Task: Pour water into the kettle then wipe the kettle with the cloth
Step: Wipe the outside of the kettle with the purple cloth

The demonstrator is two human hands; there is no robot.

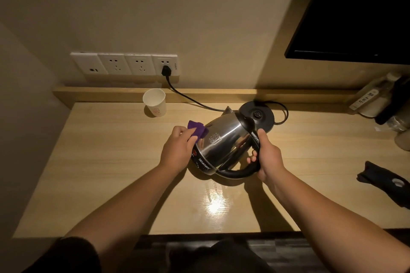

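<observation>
Desk [106, 184] bare at 7 and 5 o'clock near front edge; wall ledge bounds 12 o'clock side. One kettle [221, 139] mid-desk, tilted, off its base [258, 115] at 1 o'clock. Right hand [269, 157] wrapped round black handle. Left hand [179, 148] pinching one purple cloth [197, 129] against kettle's 9 o'clock flank. One paper cup [154, 102] at 11 o'clock, well apart. Four wall sockets, one plugged.

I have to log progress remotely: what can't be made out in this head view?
- Water level: the kettle lid is closed and its steel body is opaque.
- Kettle's far side: turned away from the camera.
- Most of the purple cloth: covered by the left hand.
- Bottles at the right edge: dim, label too small to read.
- Dark object on the desk: cut off by the frame.
</observation>
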